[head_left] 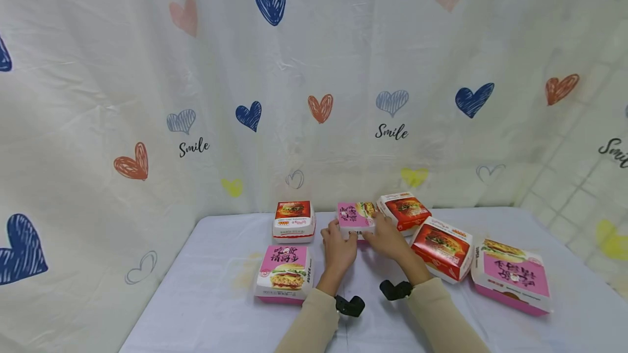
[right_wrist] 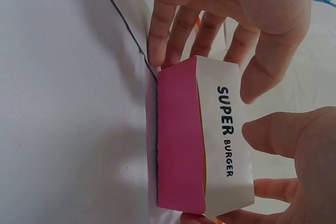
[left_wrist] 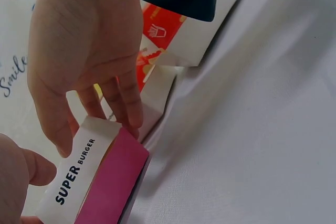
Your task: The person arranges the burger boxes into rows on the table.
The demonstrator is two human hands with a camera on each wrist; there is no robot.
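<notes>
Clock centred on the middle pink box (head_left: 348, 217), twelve at the curtain (head_left: 314, 59); all boxes on the worktop (head_left: 196, 309), though can't tell if the middle one is slightly raised. Left pink box (head_left: 283, 272) at eight, left red box (head_left: 293, 222) at nine: a careless leftward swing could clip the red one. Left hand (head_left: 338, 249) grips the middle box's nine o'clock end, thumb at the near top edge. Lid seam gaps a little along the six o'clock side, so squeezing too hard could dent the card or pop the lid. Right hand (head_left: 390, 239) grips the three o'clock end; uneven pressure would likely twist the box. Its fingers have little room beside the rear red box (head_left: 405, 212) at three; knuckles could shove that into the front red box (head_left: 441, 247), between three and four, then the right pink box (head_left: 512, 277), farther out.
</notes>
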